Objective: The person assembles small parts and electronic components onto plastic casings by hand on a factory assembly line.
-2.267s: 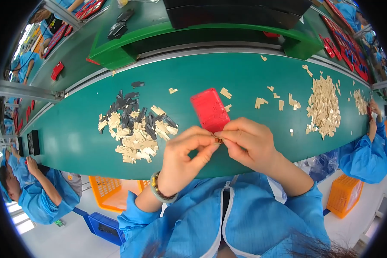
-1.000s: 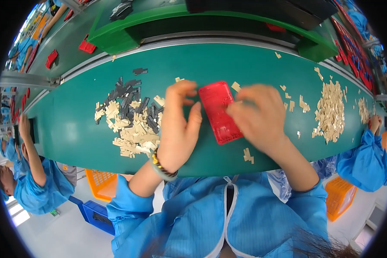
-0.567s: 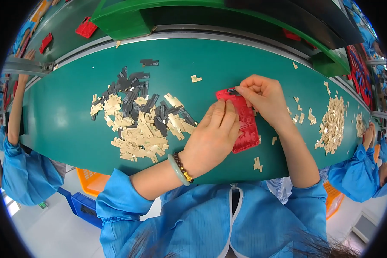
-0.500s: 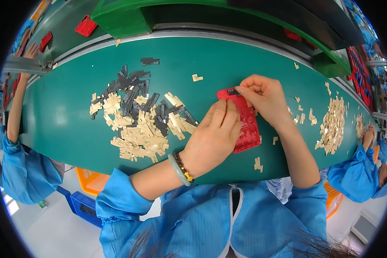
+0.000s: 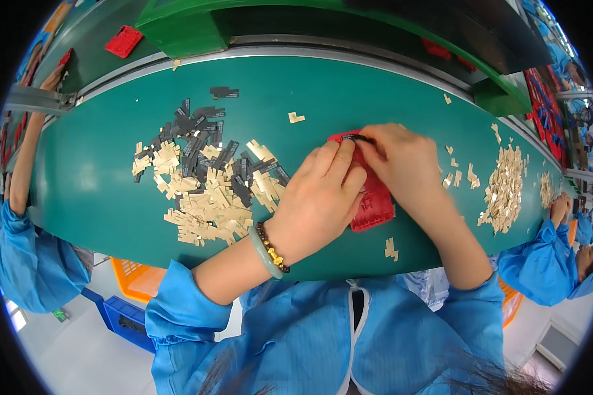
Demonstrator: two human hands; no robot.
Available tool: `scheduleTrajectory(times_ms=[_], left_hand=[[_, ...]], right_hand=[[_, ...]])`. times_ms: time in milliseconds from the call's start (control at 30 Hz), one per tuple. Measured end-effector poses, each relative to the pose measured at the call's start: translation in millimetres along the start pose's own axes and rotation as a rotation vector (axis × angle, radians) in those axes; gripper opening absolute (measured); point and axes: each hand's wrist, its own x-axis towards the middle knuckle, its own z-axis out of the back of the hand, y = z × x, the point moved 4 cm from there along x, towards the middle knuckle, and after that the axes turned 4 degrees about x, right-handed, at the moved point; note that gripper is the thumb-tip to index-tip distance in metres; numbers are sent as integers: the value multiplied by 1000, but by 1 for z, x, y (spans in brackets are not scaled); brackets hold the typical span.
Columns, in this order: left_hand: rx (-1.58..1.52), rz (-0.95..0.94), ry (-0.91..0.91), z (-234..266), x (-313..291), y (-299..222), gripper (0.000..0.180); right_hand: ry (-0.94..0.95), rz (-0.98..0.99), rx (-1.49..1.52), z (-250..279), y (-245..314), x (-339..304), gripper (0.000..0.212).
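A red plastic phone housing (image 5: 374,209) lies on the green table with its moulded inner side up. Bent over its upper left part is my left hand (image 5: 317,194), fingertips close to a thin black adhesive strip (image 5: 356,137) at the top edge. Thumb and forefinger of my right hand (image 5: 405,161) pinch the right end of that strip. Both hands hide much of the housing's upper half. To the left lies a mixed heap of flat black pieces (image 5: 191,155) and beige backing papers (image 5: 211,207).
Another beige pile (image 5: 505,187) spreads at the right, with loose scraps around it. A green shelf frame (image 5: 184,33) runs along the far edge, with a red housing (image 5: 124,41) near it. Co-workers' arms show at both sides. An orange basket (image 5: 137,280) stands below the table.
My right hand has turned and closed in toward my left at the housing's top. My left fingers have shifted up to the black strip. The whole view has shifted slightly.
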Motion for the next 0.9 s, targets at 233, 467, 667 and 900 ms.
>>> scheduleTrajectory(times_ms=[233,467,667,900], left_hand=[[-7,1,-77,4,1,-2,37],[303,20,-97,-19,15,0,31],[456,-21,-81,-27,19,-1,24],[581,-35,100,-11,17,-6,27]], right_hand=[[-113,250,-274,6,4,-18,17],[11,-40,-84,18,-14,-47,27],[166,86,73,33,11,-80,40],[134,565,-94,17,16,-86,38]])
